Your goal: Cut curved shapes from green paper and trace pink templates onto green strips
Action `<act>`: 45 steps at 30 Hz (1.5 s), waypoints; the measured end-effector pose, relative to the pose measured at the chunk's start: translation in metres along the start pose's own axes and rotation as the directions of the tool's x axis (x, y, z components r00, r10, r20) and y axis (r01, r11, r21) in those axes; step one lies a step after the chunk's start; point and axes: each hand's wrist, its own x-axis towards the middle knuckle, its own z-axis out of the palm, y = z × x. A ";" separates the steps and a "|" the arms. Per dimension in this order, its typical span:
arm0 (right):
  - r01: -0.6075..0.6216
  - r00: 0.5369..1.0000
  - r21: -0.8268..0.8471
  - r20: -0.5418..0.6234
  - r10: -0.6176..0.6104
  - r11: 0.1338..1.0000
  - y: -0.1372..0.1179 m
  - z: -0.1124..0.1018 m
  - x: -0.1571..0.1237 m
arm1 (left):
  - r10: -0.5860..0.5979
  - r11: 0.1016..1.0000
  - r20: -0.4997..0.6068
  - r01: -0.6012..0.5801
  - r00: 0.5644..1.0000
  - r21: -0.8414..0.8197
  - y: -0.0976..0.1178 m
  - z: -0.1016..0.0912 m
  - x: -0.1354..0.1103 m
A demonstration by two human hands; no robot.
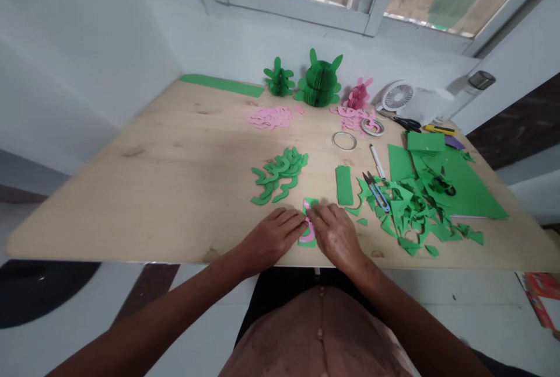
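A curved pink paper cutout (308, 233) lies on top of a small green paper strip (312, 243) near the table's front edge. From the left, my left hand (273, 238) presses its bunched fingertips onto the cutout's edge. My right hand (338, 236) pins the cutout from the other side, its fingers bent and close together. Both hands hide part of the cutout and the strip. Just beyond my left hand is a heap of wavy green paper cutouts (280, 174). A green paper rectangle (344, 185) sits beyond my right hand.
Right of my hands lie green scraps (402, 208), blue thread snips (377, 193), a white pen (377, 161) and green sheets (464, 184). Pink cutouts (270, 117), tape rolls (344, 141), paper figures (321, 82) and a small fan (397, 96) stand or lie farther back.
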 end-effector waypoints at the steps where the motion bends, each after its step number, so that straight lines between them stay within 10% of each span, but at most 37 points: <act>1: 0.002 1.000 -0.003 -0.003 -0.002 1.000 0.000 0.001 0.000 | 0.002 1.000 -0.004 -0.002 1.000 0.002 0.000 0.000 0.000; 45: 0.045 0.990 -0.011 -0.131 -0.046 0.999 0.004 0.011 -0.002 | -0.010 1.000 0.004 0.010 1.000 0.030 0.005 -0.002 0.001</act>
